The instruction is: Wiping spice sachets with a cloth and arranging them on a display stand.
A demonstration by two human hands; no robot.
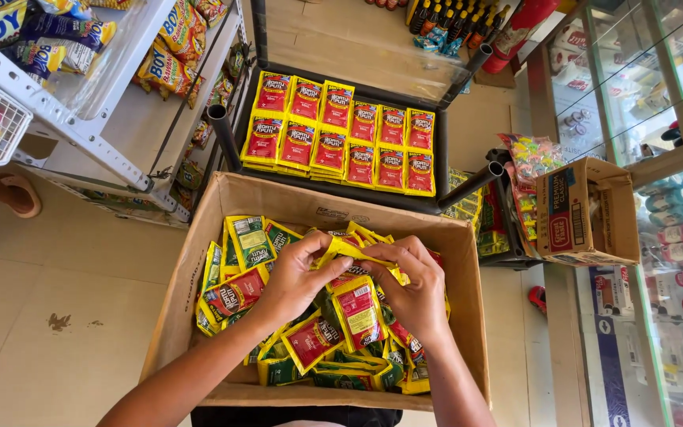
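Note:
A large cardboard box (pixel 199 261) sits in front of me, filled with several small yellow sachets with red or green panels (pixel 310 340). My left hand (pixel 298 277) and my right hand (pixel 413 289) meet over the middle of the box. Both pinch a bunch of yellow sachets (pixel 353 253) held between them, just above the pile. Beyond the box, a black rack shelf (pixel 440 150) carries neat rows of yellow-and-red sachets (pixel 341 138).
A white metal shelf with snack bags (pixel 81 87) stands at the left. A smaller open cardboard box (pixel 586 209) and candy bags (pixel 527 158) sit at the right, next to a glass cabinet of bottles (pixel 673 237). A sandalled foot (pixel 9 194) shows at far left.

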